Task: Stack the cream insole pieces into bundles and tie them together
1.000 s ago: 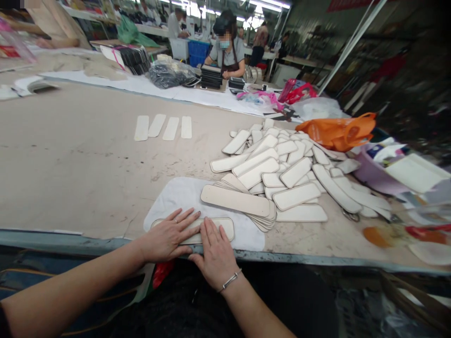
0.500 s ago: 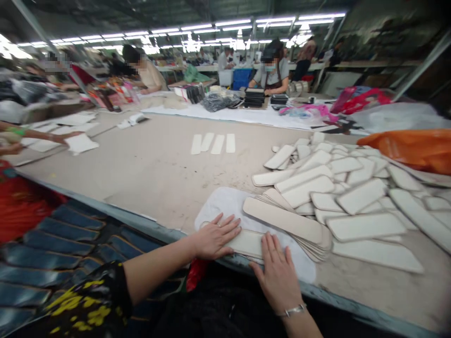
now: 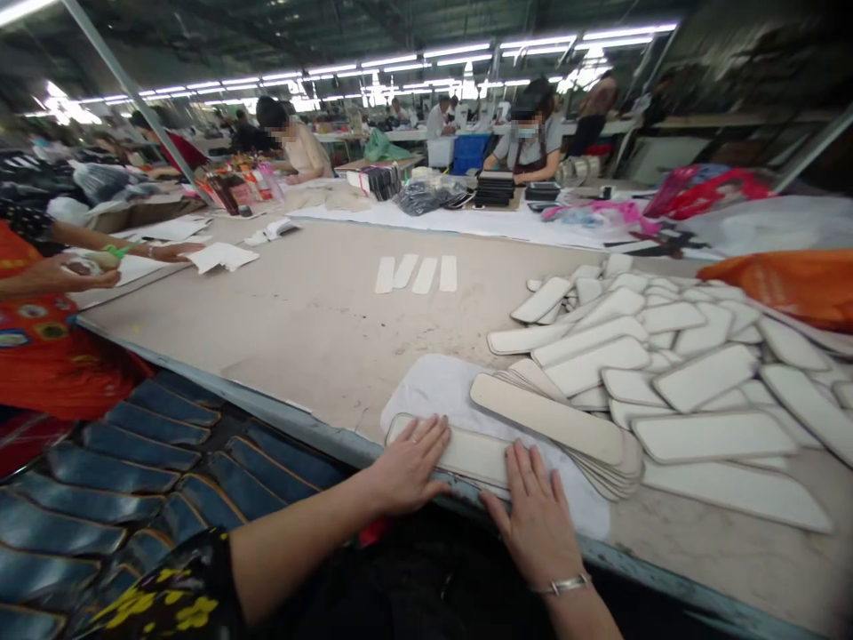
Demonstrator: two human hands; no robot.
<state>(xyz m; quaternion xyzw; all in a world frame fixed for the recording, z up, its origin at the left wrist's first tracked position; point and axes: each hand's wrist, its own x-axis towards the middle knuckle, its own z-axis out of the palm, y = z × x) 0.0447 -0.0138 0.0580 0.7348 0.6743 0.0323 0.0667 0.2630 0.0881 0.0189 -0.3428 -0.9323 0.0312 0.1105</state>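
Both of my hands lie flat on a long off-white panel with rounded ends (image 3: 474, 455) at the table's front edge. My left hand (image 3: 411, 467) rests towards the panel's left end, fingers stretched out. Towards its right end, my right hand (image 3: 538, 507) presses with straight fingers, thumb apart. Under the panel is a white sheet (image 3: 426, 378). A fanned stack of similar cream panels (image 3: 553, 418) lies partly on that sheet, just beyond my right hand.
A large heap of white panels (image 3: 713, 436) covers the right of the table (image 3: 299, 311). Four-sided small white pieces (image 3: 425, 276) lie mid-table. Dark blue panels (image 3: 107, 480) are spread below left. A co-worker's hand (image 3: 170, 252) is near white sheets at left; an orange bag (image 3: 786, 284) lies right.
The view has shifted left, showing more of the co-worker in orange. My left hand has slid slightly left along the panel's near side, and its left end shows more. My right hand stays on the panel.
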